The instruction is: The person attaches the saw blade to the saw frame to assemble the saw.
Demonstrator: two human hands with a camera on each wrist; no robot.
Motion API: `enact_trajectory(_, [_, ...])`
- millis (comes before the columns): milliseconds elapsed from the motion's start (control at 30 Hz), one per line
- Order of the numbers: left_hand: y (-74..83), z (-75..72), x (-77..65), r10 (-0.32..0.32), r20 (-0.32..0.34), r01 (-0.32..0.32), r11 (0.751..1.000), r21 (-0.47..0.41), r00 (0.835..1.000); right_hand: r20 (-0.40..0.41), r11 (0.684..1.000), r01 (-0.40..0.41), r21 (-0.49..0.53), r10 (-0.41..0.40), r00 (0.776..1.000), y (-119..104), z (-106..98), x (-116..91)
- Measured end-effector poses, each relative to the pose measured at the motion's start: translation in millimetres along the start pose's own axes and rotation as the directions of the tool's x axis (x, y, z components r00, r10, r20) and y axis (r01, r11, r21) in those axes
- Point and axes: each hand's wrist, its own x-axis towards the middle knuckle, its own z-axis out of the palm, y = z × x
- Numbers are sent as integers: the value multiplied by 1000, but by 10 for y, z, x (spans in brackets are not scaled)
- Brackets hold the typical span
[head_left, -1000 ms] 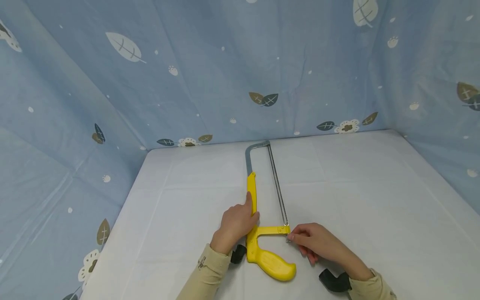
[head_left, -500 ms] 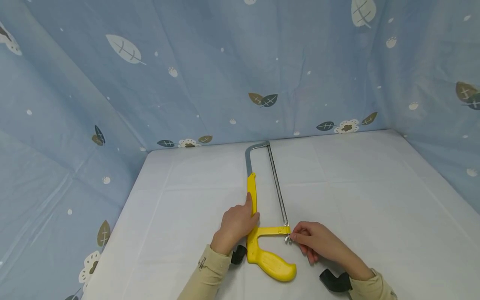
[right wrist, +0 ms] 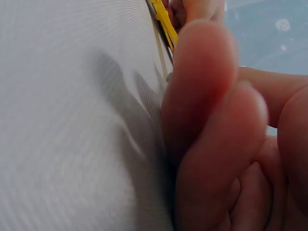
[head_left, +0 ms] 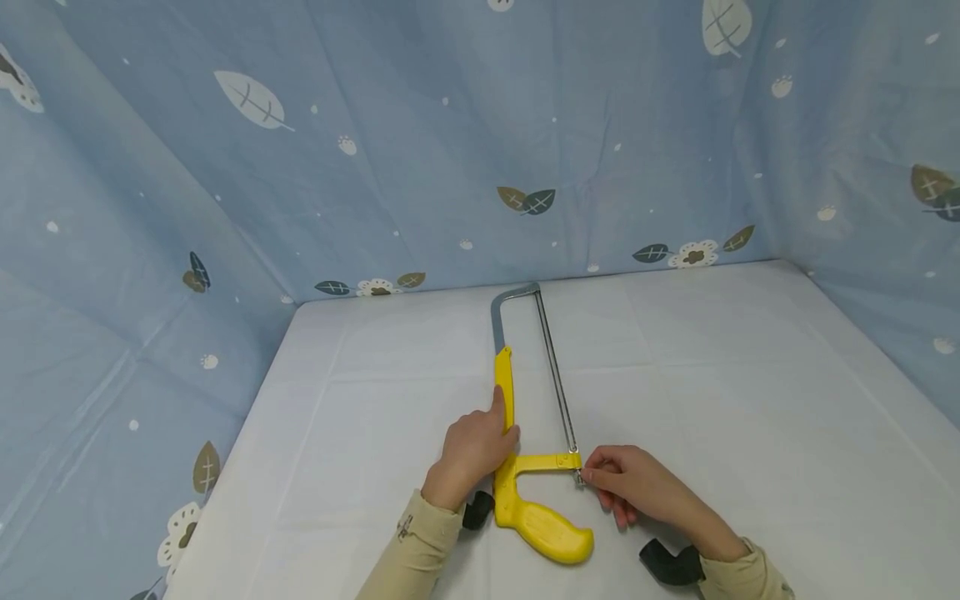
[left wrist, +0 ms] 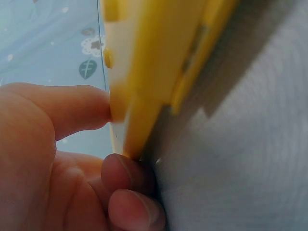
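A hacksaw [head_left: 551, 533] with a yellow handle and grey front bow lies flat on the white cloth, its thin blade [head_left: 556, 375] to the right. My left hand [head_left: 471, 450] holds the yellow frame, the index finger stretched along it. In the left wrist view the thumb presses one side of the yellow frame [left wrist: 159, 48], and curled fingertips sit at its lower edge. My right hand [head_left: 637, 483] has thumb and index finger at the small metal wing nut [head_left: 579, 478] below the blade's near end. In the right wrist view its curled fingers [right wrist: 202, 72] hide the nut.
The white-covered table [head_left: 750, 400] meets a blue leaf-print curtain [head_left: 420, 167] at the back and sides. A black strap piece [head_left: 670, 562] sits by the right wrist, and another black piece [head_left: 477, 510] by the left wrist.
The wing nut has turned: its wings looked narrow, then spread, and look narrow again. The right fingertips shifted slightly with it. The left hand and the hacksaw have stayed put.
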Motion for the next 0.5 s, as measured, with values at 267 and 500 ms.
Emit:
enact_trajectory(267, [-3, 10, -2, 1, -6, -1, 1000, 1, 1000, -5, 999, -1, -43, 1, 1000, -12, -6, 12])
enact_trajectory(500, [0, 0, 0, -4, -3, 4, 1000, 5, 1000, -34, 995, -35, -91, 32, 999, -46, 31, 10])
